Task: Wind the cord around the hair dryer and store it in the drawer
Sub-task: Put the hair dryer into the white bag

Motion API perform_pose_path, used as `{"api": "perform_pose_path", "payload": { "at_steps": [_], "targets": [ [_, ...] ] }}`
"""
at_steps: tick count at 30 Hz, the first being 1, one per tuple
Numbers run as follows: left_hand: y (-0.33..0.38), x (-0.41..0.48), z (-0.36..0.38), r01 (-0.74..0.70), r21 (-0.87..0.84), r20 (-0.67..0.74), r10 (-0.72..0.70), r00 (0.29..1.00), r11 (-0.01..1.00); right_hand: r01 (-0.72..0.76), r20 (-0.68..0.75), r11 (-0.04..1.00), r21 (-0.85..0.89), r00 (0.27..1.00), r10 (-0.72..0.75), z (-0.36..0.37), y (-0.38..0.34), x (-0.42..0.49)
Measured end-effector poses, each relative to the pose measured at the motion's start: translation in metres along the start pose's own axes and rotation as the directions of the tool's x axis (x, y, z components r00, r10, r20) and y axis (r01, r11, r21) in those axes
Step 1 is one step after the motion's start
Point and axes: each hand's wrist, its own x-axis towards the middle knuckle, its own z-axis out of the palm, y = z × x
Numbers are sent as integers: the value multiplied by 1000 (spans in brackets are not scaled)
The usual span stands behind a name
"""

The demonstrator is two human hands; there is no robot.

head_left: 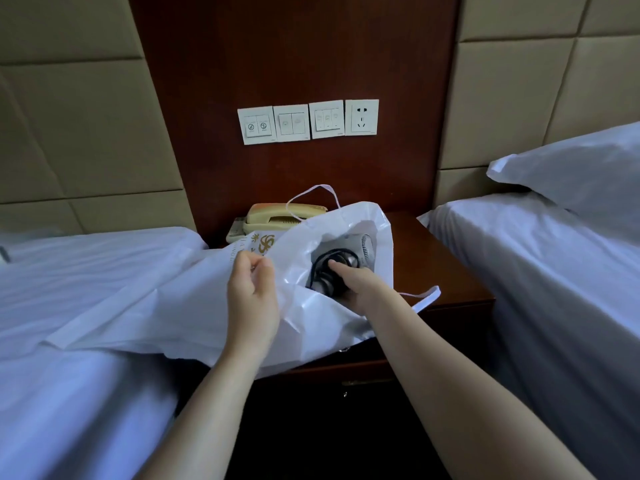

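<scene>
A grey hair dryer (360, 244) lies inside an open white plastic bag (214, 303) on the dark wooden nightstand (446, 271). Its black cord (323, 268) is coiled around the handle. My right hand (356, 284) reaches into the bag's mouth and grips the handle over the coiled cord. My left hand (251, 292) pinches the bag's upper edge and holds the mouth open. The drawer front (353, 379) below the nightstand top is closed and partly covered by the bag.
A beige telephone (277, 218) stands at the back of the nightstand behind the bag. Beds with white sheets flank it, left bed (69, 306) and right bed (554, 271), with a pillow (581, 171) on the right. Switch plates and a wall socket (362, 117) sit above.
</scene>
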Motion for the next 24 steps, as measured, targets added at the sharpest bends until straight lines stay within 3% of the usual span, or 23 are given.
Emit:
{"api": "perform_pose_path", "payload": {
  "at_steps": [2,5,7,10,12,18,24],
  "targets": [
    [-1,5,-3,24,-13,-47,-24,999,1000,54,-22,977,-205,998,-60,3,-4,-10],
    [-5,9,-10,44,-34,-104,-48,993,998,51,3,960,-276,999,-52,7,-6,-11],
    [-5,12,-16,22,-45,-150,-29,988,999,9,22,972,-233,1000,-4,12,-4,-6],
    [1,18,-22,-57,-62,-178,45,983,996,-46,70,999,28,997,44,21,0,-1],
    [5,19,-24,-99,-58,-170,88,981,993,-102,128,989,112,988,87,28,0,3],
    [-3,27,-35,-85,-8,-228,81,970,996,-188,292,968,169,947,133,44,-7,2],
    [-4,40,-48,-68,70,-191,80,978,995,-187,353,980,66,923,152,57,-9,-6]
  ]
}}
